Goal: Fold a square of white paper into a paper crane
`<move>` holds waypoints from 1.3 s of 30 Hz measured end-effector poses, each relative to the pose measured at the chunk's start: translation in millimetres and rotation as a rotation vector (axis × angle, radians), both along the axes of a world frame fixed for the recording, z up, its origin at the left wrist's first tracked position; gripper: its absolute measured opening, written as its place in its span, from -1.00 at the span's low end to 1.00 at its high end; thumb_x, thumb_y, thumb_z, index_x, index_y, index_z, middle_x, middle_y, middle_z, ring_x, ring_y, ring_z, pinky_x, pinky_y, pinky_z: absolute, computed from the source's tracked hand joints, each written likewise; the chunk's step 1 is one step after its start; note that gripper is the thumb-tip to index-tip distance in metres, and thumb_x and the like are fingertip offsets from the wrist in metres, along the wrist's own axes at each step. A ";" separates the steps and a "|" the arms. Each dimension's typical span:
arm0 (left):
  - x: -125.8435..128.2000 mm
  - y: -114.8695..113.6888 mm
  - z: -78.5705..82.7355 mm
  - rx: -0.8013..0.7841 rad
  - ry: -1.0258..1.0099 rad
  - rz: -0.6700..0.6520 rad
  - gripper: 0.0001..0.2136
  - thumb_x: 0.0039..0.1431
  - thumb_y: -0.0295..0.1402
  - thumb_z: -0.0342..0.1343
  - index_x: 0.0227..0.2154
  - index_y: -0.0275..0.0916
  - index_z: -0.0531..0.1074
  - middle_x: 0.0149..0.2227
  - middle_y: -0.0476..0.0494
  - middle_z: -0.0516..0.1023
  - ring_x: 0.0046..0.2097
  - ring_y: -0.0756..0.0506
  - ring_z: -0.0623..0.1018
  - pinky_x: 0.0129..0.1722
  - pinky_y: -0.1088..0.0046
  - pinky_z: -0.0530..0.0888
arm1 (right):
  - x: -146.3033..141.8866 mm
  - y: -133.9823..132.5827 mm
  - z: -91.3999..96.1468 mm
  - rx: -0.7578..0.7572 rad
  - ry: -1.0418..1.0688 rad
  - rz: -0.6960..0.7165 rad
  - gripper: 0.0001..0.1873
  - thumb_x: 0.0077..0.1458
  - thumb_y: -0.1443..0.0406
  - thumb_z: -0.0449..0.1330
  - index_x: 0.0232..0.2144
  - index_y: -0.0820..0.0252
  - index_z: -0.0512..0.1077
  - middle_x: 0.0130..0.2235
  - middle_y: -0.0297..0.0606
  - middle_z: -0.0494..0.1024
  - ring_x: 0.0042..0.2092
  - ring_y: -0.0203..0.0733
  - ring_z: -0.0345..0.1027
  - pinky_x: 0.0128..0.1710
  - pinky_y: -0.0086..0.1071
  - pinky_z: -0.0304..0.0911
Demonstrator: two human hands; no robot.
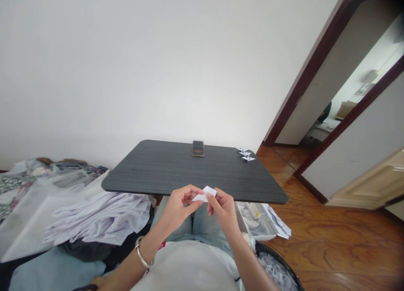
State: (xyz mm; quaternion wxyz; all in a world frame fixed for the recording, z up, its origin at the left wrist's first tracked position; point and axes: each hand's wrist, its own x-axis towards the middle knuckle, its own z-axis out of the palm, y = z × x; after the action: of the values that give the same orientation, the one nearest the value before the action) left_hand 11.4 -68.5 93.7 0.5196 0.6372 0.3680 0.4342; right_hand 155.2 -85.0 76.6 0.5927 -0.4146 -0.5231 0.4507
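A small folded piece of white paper [205,194] is held between both hands just in front of the near edge of a dark grey table [164,173]. My left hand [178,207], with a silver bracelet on its wrist, pinches the paper's left side. My right hand [223,207] pinches its right side with fingers curled. Both hands hover above my lap, over blue jeans.
A phone [198,148] stands at the table's far edge. Small folded white paper figures [246,154] lie at the far right corner. A heap of white sheets [97,215] lies to my left, a dark bin of paper scraps [277,270] to my right. An open doorway is at right.
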 end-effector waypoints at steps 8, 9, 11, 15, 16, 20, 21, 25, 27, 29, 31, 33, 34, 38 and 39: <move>-8.9 2.9 1.8 -0.127 -0.049 -0.153 -0.73 0.04 -0.38 0.13 -0.15 -0.32 0.45 -0.24 -0.20 0.59 -0.23 -0.09 0.55 -0.18 0.40 0.43 | 4.6 3.9 -3.3 -0.003 -0.049 0.011 -0.65 0.03 0.09 0.13 -0.63 0.20 0.27 -0.72 -0.46 0.27 -0.68 -0.41 0.07 -0.68 -0.52 0.02; -10.5 3.1 2.8 -0.126 -0.041 -0.171 -0.72 0.05 -0.38 0.12 -0.14 -0.31 0.45 -0.23 -0.21 0.59 -0.21 -0.10 0.55 -0.15 0.37 0.42 | 5.3 4.6 -4.2 -0.001 -0.048 0.013 -0.65 0.04 0.10 0.13 -0.62 0.20 0.28 -0.72 -0.45 0.27 -0.68 -0.41 0.07 -0.68 -0.52 0.03; -12.9 3.2 4.4 -0.110 -0.020 -0.206 -0.70 0.07 -0.37 0.11 -0.11 -0.30 0.43 -0.21 -0.22 0.58 -0.17 -0.12 0.54 -0.09 0.33 0.40 | 6.1 6.2 -6.6 0.000 -0.036 0.010 -0.65 0.04 0.10 0.14 -0.62 0.21 0.28 -0.71 -0.45 0.28 -0.67 -0.42 0.07 -0.67 -0.53 0.03; -12.5 5.2 3.8 -0.104 -0.061 -0.156 -0.64 0.03 -0.35 0.16 -0.08 -0.27 0.37 -0.32 -0.15 0.58 -0.24 -0.10 0.55 -0.17 0.36 0.43 | 4.9 8.3 -10.9 -0.018 -0.006 0.016 -0.64 0.03 0.08 0.14 -0.62 0.21 0.29 -0.71 -0.44 0.29 -0.67 -0.41 0.09 -0.66 -0.52 0.05; -11.5 6.2 3.3 -0.105 -0.079 -0.105 -0.66 0.01 -0.34 0.17 -0.11 -0.29 0.38 -0.38 -0.12 0.57 -0.30 -0.08 0.55 -0.24 0.40 0.45 | 4.2 8.5 -11.7 -0.021 -0.002 0.031 -0.62 0.04 0.07 0.14 -0.63 0.21 0.29 -0.71 -0.44 0.30 -0.67 -0.41 0.10 -0.66 -0.52 0.06; -8.5 10.3 3.4 -0.082 -0.080 0.069 -0.80 -0.05 -0.31 0.20 -0.38 -0.35 0.44 -0.51 -0.08 0.51 -0.48 0.00 0.48 -0.42 0.49 0.42 | 2.4 9.5 -13.7 -0.029 0.012 0.069 -0.59 0.06 0.04 0.10 -0.63 0.22 0.32 -0.68 -0.40 0.34 -0.65 -0.38 0.18 -0.63 -0.51 0.12; -8.4 10.8 4.0 -0.074 -0.062 0.076 -0.82 -0.06 -0.32 0.20 -0.42 -0.36 0.45 -0.52 -0.08 0.51 -0.49 0.01 0.46 -0.44 0.50 0.41 | 2.5 9.8 -14.1 -0.031 0.026 0.061 -0.62 0.05 0.04 0.11 -0.58 0.22 0.34 -0.66 -0.40 0.36 -0.64 -0.37 0.21 -0.62 -0.51 0.14; -8.8 10.5 4.7 -0.042 -0.007 0.052 -0.83 -0.04 -0.35 0.18 -0.40 -0.36 0.47 -0.55 -0.04 0.47 -0.51 0.03 0.43 -0.46 0.52 0.38 | 3.4 10.5 -15.2 -0.025 0.071 0.033 -0.74 -0.03 0.12 0.22 -0.37 0.18 0.38 -0.55 -0.39 0.44 -0.57 -0.35 0.27 -0.61 -0.53 0.17; -8.3 10.1 3.1 -0.017 -0.037 0.064 -0.77 -0.05 -0.37 0.19 -0.28 -0.32 0.45 -0.51 -0.03 0.47 -0.47 0.02 0.45 -0.43 0.52 0.39 | 3.3 9.8 -14.7 -0.010 0.070 0.015 -0.77 -0.04 0.15 0.24 -0.38 0.18 0.39 -0.55 -0.40 0.42 -0.55 -0.35 0.27 -0.61 -0.53 0.19; -7.4 10.4 0.6 -0.003 -0.082 0.060 -0.66 -0.08 -0.40 0.22 -0.18 -0.29 0.41 -0.44 -0.04 0.49 -0.40 0.00 0.48 -0.38 0.52 0.41 | 2.9 8.8 -13.4 0.008 0.081 -0.017 -0.79 -0.03 0.16 0.23 -0.42 0.18 0.40 -0.56 -0.40 0.40 -0.55 -0.34 0.27 -0.60 -0.52 0.20; -6.5 11.5 -2.3 -0.020 -0.116 0.025 -0.64 -0.11 -0.43 0.24 -0.17 -0.30 0.41 -0.40 -0.09 0.51 -0.35 -0.03 0.50 -0.34 0.50 0.42 | 2.7 7.8 -11.9 0.017 0.102 -0.035 -0.80 -0.03 0.17 0.23 -0.43 0.18 0.40 -0.55 -0.39 0.41 -0.54 -0.33 0.27 -0.59 -0.51 0.22; -5.6 13.2 -5.3 -0.055 -0.151 -0.006 -0.69 -0.10 -0.41 0.24 -0.22 -0.32 0.43 -0.41 -0.10 0.52 -0.37 -0.02 0.49 -0.35 0.48 0.42 | 2.5 7.2 -11.1 0.014 0.124 -0.033 -0.81 -0.04 0.18 0.24 -0.40 0.18 0.40 -0.55 -0.39 0.41 -0.53 -0.32 0.28 -0.58 -0.50 0.23; -5.2 14.1 -6.7 -0.072 -0.168 -0.014 -0.71 -0.10 -0.40 0.24 -0.25 -0.33 0.44 -0.43 -0.10 0.52 -0.40 -0.01 0.49 -0.37 0.48 0.42 | 2.3 6.9 -11.0 0.009 0.132 -0.026 -0.80 -0.04 0.19 0.25 -0.38 0.18 0.41 -0.56 -0.40 0.41 -0.53 -0.32 0.28 -0.57 -0.50 0.23; -3.6 15.9 -10.7 -0.123 -0.218 -0.024 -0.73 -0.13 -0.35 0.26 -0.31 -0.33 0.46 -0.47 -0.07 0.52 -0.46 0.01 0.46 -0.41 0.49 0.41 | 1.0 6.2 -12.4 -0.006 0.138 0.014 -0.80 -0.05 0.19 0.26 -0.40 0.18 0.41 -0.54 -0.38 0.44 -0.52 -0.31 0.30 -0.57 -0.50 0.23; -3.2 15.9 -11.1 -0.135 -0.228 -0.023 -0.73 -0.13 -0.34 0.26 -0.31 -0.33 0.47 -0.47 -0.07 0.52 -0.46 0.00 0.46 -0.41 0.50 0.40 | 0.5 6.0 -12.8 -0.009 0.139 0.022 -0.81 -0.05 0.19 0.26 -0.41 0.18 0.41 -0.54 -0.38 0.45 -0.52 -0.31 0.30 -0.57 -0.50 0.23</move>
State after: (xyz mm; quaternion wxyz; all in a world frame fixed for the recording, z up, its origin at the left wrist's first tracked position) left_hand 8.2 -52.6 82.6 0.6045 0.5516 0.3277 0.4721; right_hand 155.7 -79.0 63.8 0.6209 -0.3792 -0.4830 0.4873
